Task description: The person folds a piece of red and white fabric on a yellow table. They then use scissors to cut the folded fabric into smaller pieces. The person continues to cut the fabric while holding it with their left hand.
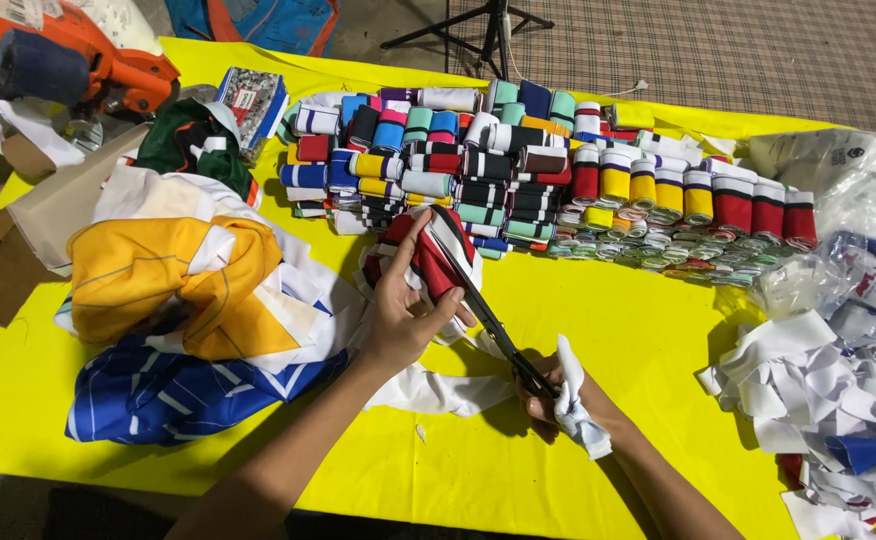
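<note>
The red, white and black striped fabric piece [428,255] lies bunched near the middle of the yellow tabletop [638,320], just in front of the stacked collar strips. The left hand [403,315] grips this piece: the fingers [413,245] are curled closed over its top and the thumb presses on its front face. The scissors [488,315] run diagonally from the right hand up to the fabric, with the blades against its right edge; how far the blades are open cannot be determined. The right hand [548,395] is closed on the scissor handles, and a white cloth wrap [576,400] covers part of this hand.

A white fabric strip [438,390] trails on the tabletop below the left forearm. To the left lies a pile of yellow, white and blue garments [188,310]. Behind the fabric piece, rows of folded striped collar strips [558,180] fill the far side of the tabletop. At the right edge lies a heap of white offcuts [828,400], with clear plastic bags [858,200] behind it.
</note>
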